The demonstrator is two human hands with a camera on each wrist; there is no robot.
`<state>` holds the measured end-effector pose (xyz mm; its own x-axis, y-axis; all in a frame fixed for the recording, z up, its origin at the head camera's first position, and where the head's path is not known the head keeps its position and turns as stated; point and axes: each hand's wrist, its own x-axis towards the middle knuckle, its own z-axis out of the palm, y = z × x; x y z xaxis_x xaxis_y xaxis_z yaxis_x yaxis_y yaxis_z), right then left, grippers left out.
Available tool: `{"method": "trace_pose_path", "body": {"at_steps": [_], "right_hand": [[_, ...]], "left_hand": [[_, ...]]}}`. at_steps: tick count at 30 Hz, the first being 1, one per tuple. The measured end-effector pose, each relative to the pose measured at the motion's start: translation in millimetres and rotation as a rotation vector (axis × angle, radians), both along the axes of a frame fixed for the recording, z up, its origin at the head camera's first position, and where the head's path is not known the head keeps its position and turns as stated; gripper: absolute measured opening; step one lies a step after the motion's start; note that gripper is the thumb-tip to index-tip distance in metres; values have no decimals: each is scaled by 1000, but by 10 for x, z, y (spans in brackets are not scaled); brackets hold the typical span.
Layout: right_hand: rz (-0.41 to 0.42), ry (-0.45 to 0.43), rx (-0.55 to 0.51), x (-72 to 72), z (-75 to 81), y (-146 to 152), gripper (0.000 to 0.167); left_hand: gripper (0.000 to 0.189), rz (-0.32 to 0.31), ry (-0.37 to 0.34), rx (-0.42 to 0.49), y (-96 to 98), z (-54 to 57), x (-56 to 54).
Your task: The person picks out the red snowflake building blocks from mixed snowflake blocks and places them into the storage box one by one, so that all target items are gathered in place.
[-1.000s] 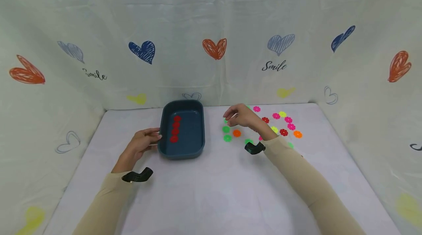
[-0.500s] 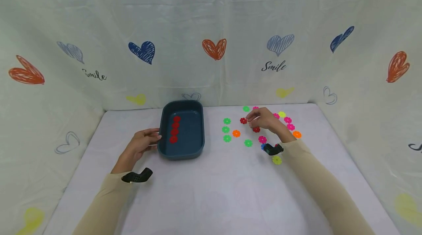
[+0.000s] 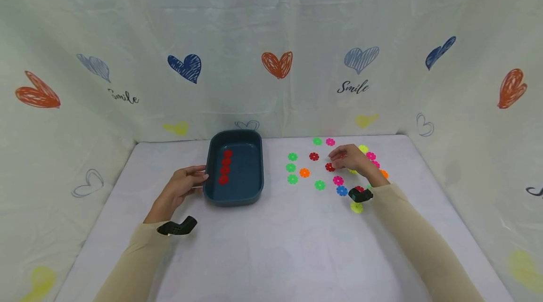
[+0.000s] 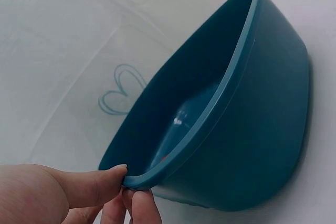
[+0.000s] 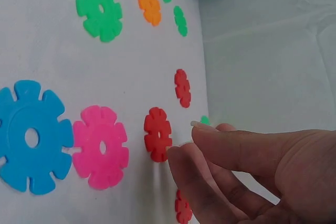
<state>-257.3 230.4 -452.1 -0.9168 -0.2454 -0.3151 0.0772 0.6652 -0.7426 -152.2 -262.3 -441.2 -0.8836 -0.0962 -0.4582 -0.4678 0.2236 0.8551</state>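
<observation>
My left hand (image 3: 183, 183) pinches the left rim of a dark blue plastic tub (image 3: 237, 193), thumb over the edge and fingers beneath, as the left wrist view shows. Inside the tub several red notched plastic discs (image 3: 224, 170) lie in a column. On the right of the table my right hand (image 3: 354, 159) hovers over loose discs, with nothing visible between thumb and fingers. Its fingertips are right by a red disc (image 5: 157, 135) in the right wrist view. Another red disc (image 3: 314, 156) lies to its left. A pink disc (image 5: 101, 147) and a blue disc (image 5: 35, 137) are nearby.
Green discs (image 3: 292, 179) and an orange disc (image 3: 304, 173) lie between the tub and my right hand. A yellow disc (image 3: 357, 207) is nearest the front. More discs are partly hidden behind my right hand and wrist. A white curtain (image 3: 275, 19) hangs behind the table.
My right hand has moved right from over the green discs to the red ones, uncovering discs on its left. My left hand stays on the tub's rim.
</observation>
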Motion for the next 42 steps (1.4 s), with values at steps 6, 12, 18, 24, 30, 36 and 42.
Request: {"method": "trace_pose_path", "body": {"at_steps": [6,12,18,24,30,36,42], "right_hand": [[5,17,26,0,-87,44,36],[-16,25,54,-23,-149,50,38],[-7,61,93,-57,-215,-6,36],[1,113,112,-42,-253,-92,30],[-6,95,139,-17,-219,-152,28],[-11,83,152,-17,-204,-173,29],[-15,66,153,-13,-193,-178,28]], "left_hand": [[57,17,-7,-5,11,-4,-22],[58,11,-6,7,15,7,-19],[58,11,-6,1,15,16,-15],[58,13,-9,-5,11,16,-16],[57,20,-11,-7,11,14,-12],[58,15,-6,-7,9,8,-9],[57,16,-8,-3,13,5,-7]]}}
